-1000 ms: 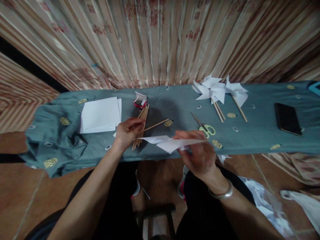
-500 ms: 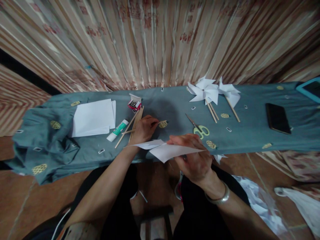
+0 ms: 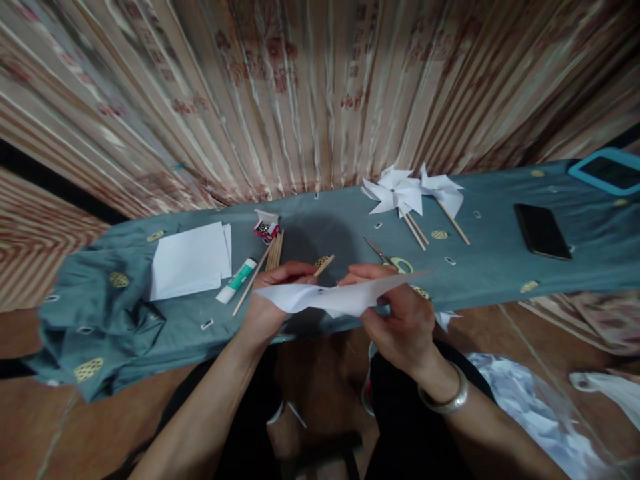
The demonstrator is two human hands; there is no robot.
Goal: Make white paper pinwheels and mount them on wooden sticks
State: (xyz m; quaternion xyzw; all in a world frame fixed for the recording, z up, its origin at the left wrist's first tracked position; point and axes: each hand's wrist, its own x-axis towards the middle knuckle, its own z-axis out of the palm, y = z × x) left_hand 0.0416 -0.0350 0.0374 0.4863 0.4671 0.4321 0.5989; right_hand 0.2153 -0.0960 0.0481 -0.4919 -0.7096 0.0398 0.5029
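Between my hands is a white paper pinwheel head (image 3: 320, 298), seen nearly edge-on. My right hand (image 3: 400, 313) is closed on its right side, fingers behind and thumb below. My left hand (image 3: 273, 300) is closed around a thin wooden stick (image 3: 325, 265), whose end pokes up just behind the paper. The paper hides part of the left fingers. Left of that hand lie several more wooden sticks (image 3: 275, 251) and a green-and-white glue stick (image 3: 237, 280). An opened small red box (image 3: 267, 227) with shiny metal bits stands behind the sticks.
Finished white pinwheels (image 3: 397, 191) lie at the back right, with scissors (image 3: 400, 264) in front of them. A phone (image 3: 543, 230) and a blue-framed tablet (image 3: 610, 170) are farther right. White paper sheets (image 3: 187, 261) are stacked at left on the grey-green cloth (image 3: 310, 220).
My left hand has picked a stick away from the pile and brought it toward me, up to the paper. My right hand has tilted the pinwheel head. The view has shifted slightly.
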